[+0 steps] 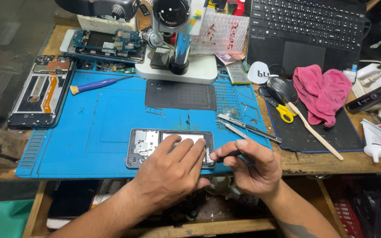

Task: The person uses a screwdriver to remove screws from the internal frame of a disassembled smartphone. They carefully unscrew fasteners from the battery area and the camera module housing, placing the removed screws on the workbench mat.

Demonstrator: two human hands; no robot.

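An opened phone frame [148, 145] lies flat at the near edge of the blue work mat [93, 119], its inner metal plate showing. My left hand [173, 174] rests on top of it, fingers spread over its right half and pressing it down. My right hand [248, 169] is at the phone's right end, fingers pinched around a small dark tool [225, 154] whose tip touches that end of the frame.
A microscope stand [177, 48] is at the mat's far side, with a dark back cover [179, 94] in front of it. Two opened phones [40, 92] lie left. Screwdriver [98, 83], tweezers [248, 128], scissors [283, 112], pink cloth [323, 92], laptop [305, 31], glue tube [373, 141].
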